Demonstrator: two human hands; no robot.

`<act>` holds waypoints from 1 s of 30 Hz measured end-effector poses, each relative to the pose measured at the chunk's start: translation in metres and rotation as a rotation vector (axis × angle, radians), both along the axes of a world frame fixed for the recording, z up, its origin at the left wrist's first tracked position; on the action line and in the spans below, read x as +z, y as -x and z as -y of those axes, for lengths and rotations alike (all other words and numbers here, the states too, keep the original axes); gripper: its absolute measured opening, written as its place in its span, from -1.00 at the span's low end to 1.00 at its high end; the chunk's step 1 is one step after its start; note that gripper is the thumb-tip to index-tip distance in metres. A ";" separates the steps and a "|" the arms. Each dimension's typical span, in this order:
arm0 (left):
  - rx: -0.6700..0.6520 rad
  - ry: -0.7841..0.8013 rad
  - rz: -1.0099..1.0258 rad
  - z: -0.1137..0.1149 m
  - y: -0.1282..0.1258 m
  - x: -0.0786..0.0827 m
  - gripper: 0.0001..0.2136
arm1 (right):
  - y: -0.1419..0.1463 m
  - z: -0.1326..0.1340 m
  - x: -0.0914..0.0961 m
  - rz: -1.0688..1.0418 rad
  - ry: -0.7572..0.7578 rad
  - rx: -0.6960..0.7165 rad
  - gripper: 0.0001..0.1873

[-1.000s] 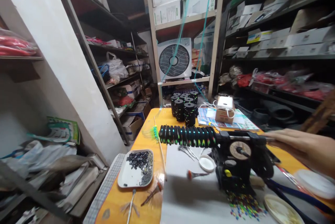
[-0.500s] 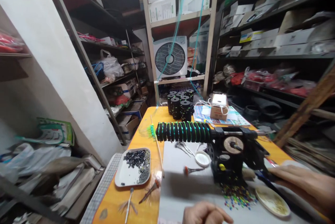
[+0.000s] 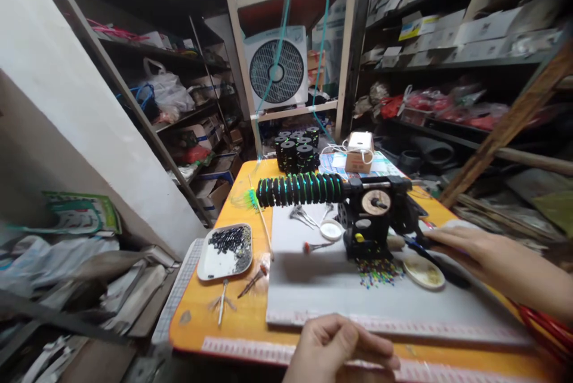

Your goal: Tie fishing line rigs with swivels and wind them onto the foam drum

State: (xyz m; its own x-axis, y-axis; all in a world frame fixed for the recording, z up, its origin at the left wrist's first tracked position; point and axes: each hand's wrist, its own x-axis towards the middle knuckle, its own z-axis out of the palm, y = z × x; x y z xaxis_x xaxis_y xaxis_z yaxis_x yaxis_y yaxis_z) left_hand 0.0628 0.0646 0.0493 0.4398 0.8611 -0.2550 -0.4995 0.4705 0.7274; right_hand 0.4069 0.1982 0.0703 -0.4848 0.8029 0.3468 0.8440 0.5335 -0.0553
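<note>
A black hand-crank winder (image 3: 373,216) stands on a grey mat (image 3: 340,293) on the orange table (image 3: 250,317). Its shaft carries a row of black spools wound with green line (image 3: 301,189). My right hand (image 3: 465,250) reaches in from the right, fingers stretched toward the winder's crank and a dark blue-handled tool (image 3: 441,263) lying there; whether it grips anything is unclear. My left hand (image 3: 338,347) rests at the table's near edge, fingers curled loosely with nothing visible in them. Coloured beads (image 3: 378,269) lie scattered under the winder.
A white tray of black beads (image 3: 226,252) sits left of the mat. Stacked black spools (image 3: 295,150), a small box (image 3: 359,153) and a fan (image 3: 275,70) stand at the back. A shallow dish (image 3: 423,271) and a white lid (image 3: 331,229) lie nearby. Crowded shelves surround the table.
The view has tilted down and pulled back. My right hand dropped from the winder's top to beside its crank. My left hand came into view at the near edge.
</note>
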 end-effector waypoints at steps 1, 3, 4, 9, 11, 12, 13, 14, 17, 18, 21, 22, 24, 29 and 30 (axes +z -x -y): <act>-0.013 0.015 0.014 0.004 0.002 0.001 -0.58 | 0.001 0.001 0.001 0.011 0.012 -0.012 -0.59; -0.025 0.041 0.040 0.011 0.004 0.003 -0.63 | 0.001 0.001 0.000 0.038 0.030 -0.032 -0.62; -0.023 0.052 0.053 0.014 0.005 0.004 -0.65 | 0.000 0.001 -0.002 0.054 0.038 -0.041 -0.64; -0.032 0.104 0.078 0.026 0.007 0.005 -0.69 | -0.005 -0.002 -0.010 0.118 0.057 -0.084 -0.69; -0.046 0.116 0.062 0.030 0.007 0.004 -0.68 | -0.006 -0.003 -0.013 0.132 0.051 -0.101 -0.69; -0.050 0.120 0.053 0.033 0.007 0.003 -0.67 | -0.006 -0.004 -0.014 0.137 0.047 -0.110 -0.69; -0.048 0.125 0.045 0.035 0.007 0.002 -0.66 | -0.007 -0.004 -0.014 0.141 0.044 -0.117 -0.70; -0.043 0.130 0.035 0.037 0.006 0.000 -0.65 | -0.006 -0.004 -0.015 0.144 0.041 -0.121 -0.70; -0.018 0.141 -0.006 0.041 0.003 -0.006 -0.59 | -0.005 -0.004 -0.014 0.143 0.036 -0.124 -0.70; -0.015 0.142 -0.021 0.041 0.002 -0.008 -0.57 | -0.005 -0.004 -0.014 0.140 0.034 -0.120 -0.70; -0.019 0.123 -0.062 0.039 -0.002 -0.016 -0.48 | -0.005 -0.003 -0.013 0.131 0.032 -0.102 -0.70; -0.013 0.106 -0.076 0.039 -0.003 -0.018 -0.47 | -0.005 -0.003 -0.014 0.128 0.031 -0.096 -0.70; 0.022 0.058 -0.108 0.039 -0.005 -0.024 -0.47 | -0.007 -0.004 -0.016 0.120 0.031 -0.089 -0.70; 0.122 -0.053 -0.175 0.044 -0.009 -0.037 -0.47 | -0.011 -0.005 -0.020 0.090 0.022 -0.089 -0.65; 0.130 -0.063 -0.182 0.045 -0.009 -0.039 -0.45 | -0.011 -0.005 -0.020 0.080 0.019 -0.089 -0.63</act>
